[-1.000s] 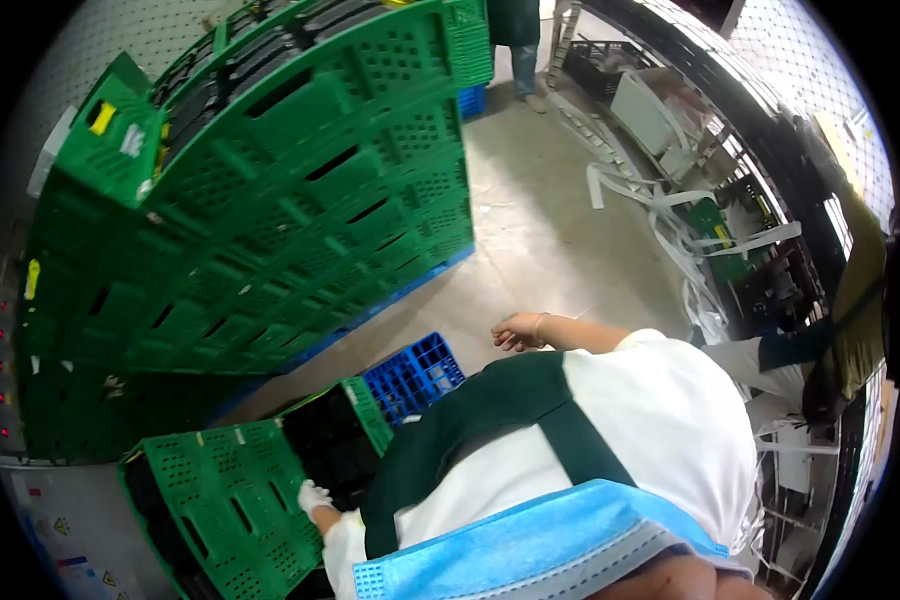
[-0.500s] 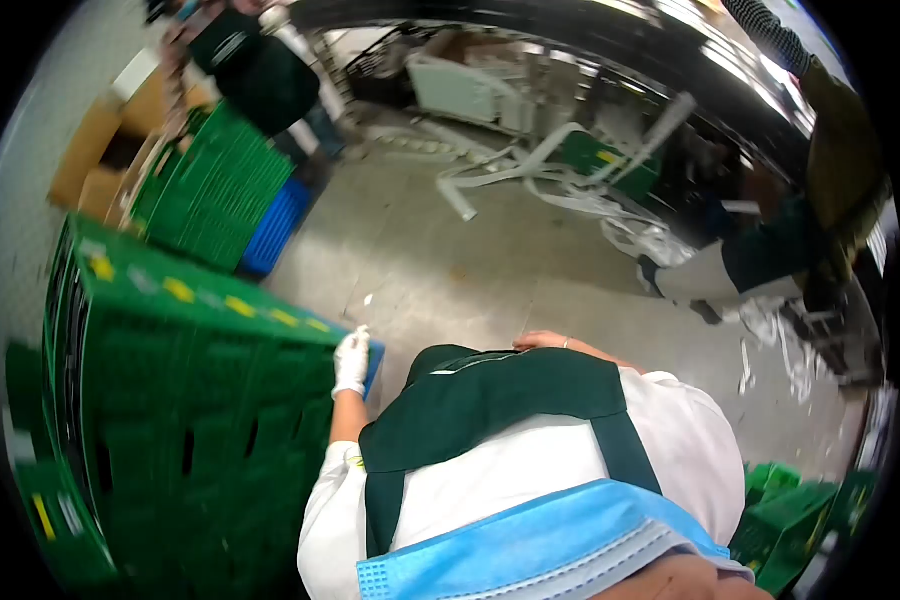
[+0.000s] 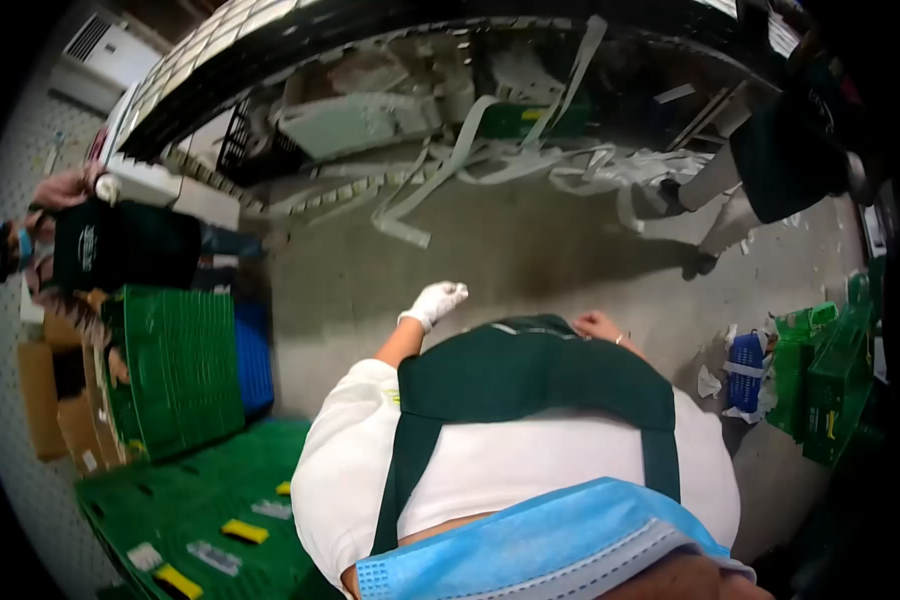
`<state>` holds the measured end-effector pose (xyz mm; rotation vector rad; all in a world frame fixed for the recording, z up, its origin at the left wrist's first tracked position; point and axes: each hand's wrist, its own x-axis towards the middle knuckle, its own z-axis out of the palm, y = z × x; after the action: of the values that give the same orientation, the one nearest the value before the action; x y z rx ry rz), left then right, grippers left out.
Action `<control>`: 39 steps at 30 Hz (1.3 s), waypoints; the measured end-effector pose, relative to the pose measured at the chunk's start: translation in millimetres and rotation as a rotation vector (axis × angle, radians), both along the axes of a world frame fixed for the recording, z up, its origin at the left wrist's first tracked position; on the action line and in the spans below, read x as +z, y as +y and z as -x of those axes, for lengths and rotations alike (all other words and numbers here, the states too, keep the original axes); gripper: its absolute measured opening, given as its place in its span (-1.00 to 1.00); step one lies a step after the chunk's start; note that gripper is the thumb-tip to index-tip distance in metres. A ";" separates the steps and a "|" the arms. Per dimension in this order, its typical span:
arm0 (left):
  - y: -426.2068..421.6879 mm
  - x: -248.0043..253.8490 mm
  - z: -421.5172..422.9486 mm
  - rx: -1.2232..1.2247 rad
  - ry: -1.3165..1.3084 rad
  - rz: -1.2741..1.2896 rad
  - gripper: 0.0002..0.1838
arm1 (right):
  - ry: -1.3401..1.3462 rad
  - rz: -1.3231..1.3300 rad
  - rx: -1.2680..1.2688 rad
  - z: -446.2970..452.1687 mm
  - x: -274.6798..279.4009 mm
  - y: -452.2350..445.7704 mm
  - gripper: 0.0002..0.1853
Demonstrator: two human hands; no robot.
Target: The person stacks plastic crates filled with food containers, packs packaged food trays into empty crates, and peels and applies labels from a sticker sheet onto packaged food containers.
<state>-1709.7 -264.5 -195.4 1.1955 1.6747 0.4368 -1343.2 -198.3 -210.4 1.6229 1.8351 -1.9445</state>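
My left hand [image 3: 437, 304], in a white glove, is held out in front of my dark green apron [image 3: 535, 375]. Its fingers are curled closed, and nothing shows in them. Bare and close to the apron's right edge, my right hand [image 3: 598, 326] has its fingers bent in, partly hidden, with no object visible. Neither hand touches a crate. Behind my left arm lies a stack of green crates [image 3: 170, 510] with yellow labels.
At left, a person [image 3: 120, 240] in a dark apron stands by green crates [image 3: 175, 370] and cardboard boxes [image 3: 55, 400]. Another person [image 3: 780, 160] walks at right. White strips [image 3: 450, 170] litter the floor under the conveyor [image 3: 390, 30]. More crates [image 3: 835, 400] stand at right.
My left hand has come away from the green crate stack and moved in front of me. My view has turned; the stack now lies behind my left arm. Both people appear further left.
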 end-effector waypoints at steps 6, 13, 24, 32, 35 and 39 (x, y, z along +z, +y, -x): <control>126.3 4.4 -2.9 0.053 -0.160 0.161 -0.59 | -0.232 0.010 -0.316 -33.0 35.8 23.5 -0.65; 339.1 81.5 -43.0 0.141 -0.301 -0.181 -0.66 | 0.016 -0.079 -0.562 -78.7 17.4 191.2 -0.73; 651.1 324.9 131.6 0.340 0.117 -0.697 -0.60 | 0.219 -0.779 -0.189 8.2 201.4 574.0 -0.78; 938.1 340.5 263.4 0.356 0.979 -0.566 -0.44 | -0.136 -1.326 -0.284 158.4 343.9 828.2 -0.58; 1019.5 331.6 268.7 0.381 0.853 -0.442 -0.35 | -0.463 -0.855 -0.286 195.4 355.5 879.5 -0.51; 1089.3 315.8 233.4 0.068 0.932 -0.507 -0.44 | -0.352 -0.797 0.077 190.3 339.6 896.6 -0.69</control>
<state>-1943.2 824.8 120.4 1.9003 2.4848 0.3755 -1533.6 698.3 129.2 1.8329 2.5992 -0.8165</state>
